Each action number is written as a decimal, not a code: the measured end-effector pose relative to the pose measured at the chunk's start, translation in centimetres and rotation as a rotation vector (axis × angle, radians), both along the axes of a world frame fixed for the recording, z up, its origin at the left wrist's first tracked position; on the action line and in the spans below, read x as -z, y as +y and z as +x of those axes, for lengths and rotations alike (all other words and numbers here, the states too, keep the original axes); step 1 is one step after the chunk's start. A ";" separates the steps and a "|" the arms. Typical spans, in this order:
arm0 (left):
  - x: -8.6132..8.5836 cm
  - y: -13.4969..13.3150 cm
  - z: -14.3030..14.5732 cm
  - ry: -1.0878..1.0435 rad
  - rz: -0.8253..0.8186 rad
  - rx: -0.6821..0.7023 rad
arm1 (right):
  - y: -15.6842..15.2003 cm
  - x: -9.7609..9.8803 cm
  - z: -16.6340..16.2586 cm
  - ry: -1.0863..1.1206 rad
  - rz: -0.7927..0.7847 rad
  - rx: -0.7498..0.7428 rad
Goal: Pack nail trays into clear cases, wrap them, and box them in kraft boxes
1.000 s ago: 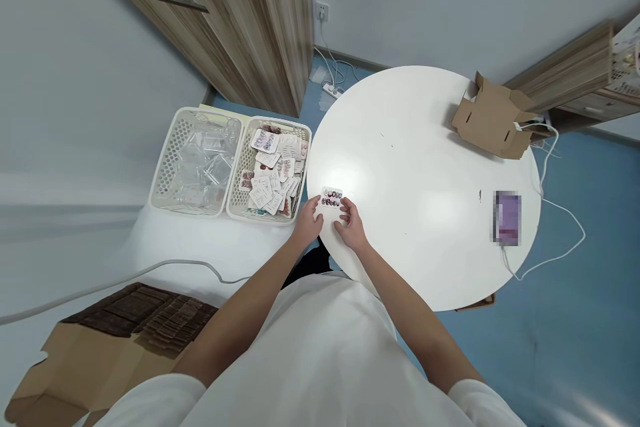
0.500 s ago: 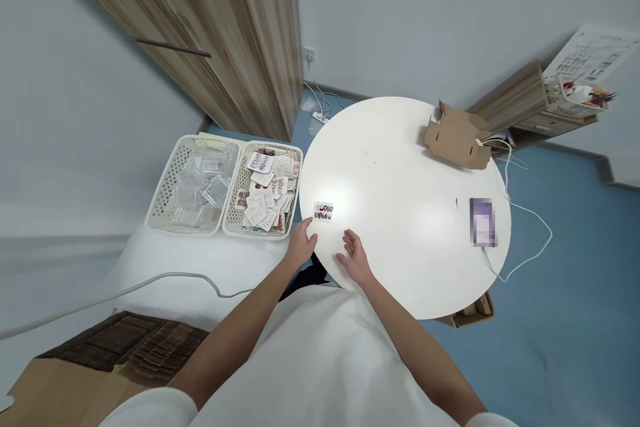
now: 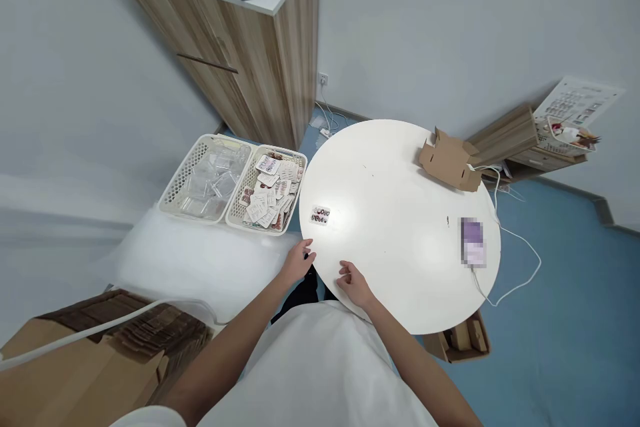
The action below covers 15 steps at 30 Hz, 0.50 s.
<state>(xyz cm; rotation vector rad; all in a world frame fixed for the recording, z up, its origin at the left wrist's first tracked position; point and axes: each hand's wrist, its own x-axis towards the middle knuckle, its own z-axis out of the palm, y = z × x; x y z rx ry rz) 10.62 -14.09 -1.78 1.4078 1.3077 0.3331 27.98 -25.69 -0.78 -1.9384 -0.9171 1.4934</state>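
A small card of press-on nails (image 3: 320,215) lies on the round white table (image 3: 400,213), near its left edge. My left hand (image 3: 299,259) rests at the table's near-left rim, fingers loosely curled, holding nothing. My right hand (image 3: 354,281) lies on the table's near edge with fingers relaxed and apart, empty. Both hands are a short way below the card and do not touch it.
Two white baskets stand left of the table: one (image 3: 206,177) with clear plastic cases, one (image 3: 267,190) with several nail cards. A folded cardboard box (image 3: 450,160) and a phone (image 3: 472,243) on a white cable lie on the table's right. An open carton (image 3: 100,360) sits at bottom left.
Both hands let go of the nail card and drew back to the table's near edge. The card stays where it was put. My head has lifted, showing more of the room.
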 end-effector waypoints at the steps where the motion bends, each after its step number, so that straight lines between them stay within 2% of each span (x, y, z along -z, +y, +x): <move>1: -0.1 -0.4 0.0 -0.003 -0.021 0.001 | 0.1 0.0 0.4 -0.006 -0.013 -0.043; 8: -2.5 -3.9 0.0 -0.012 -0.036 -0.095 | -0.8 0.2 2.7 -0.075 0.003 -0.305; 12: -3.9 -6.5 -1.2 0.032 -0.031 -0.151 | -0.9 0.5 3.3 -0.102 0.049 -0.413; 15: -4.3 -8.4 -2.5 0.067 -0.057 -0.198 | -0.6 0.4 3.2 -0.159 0.067 -0.506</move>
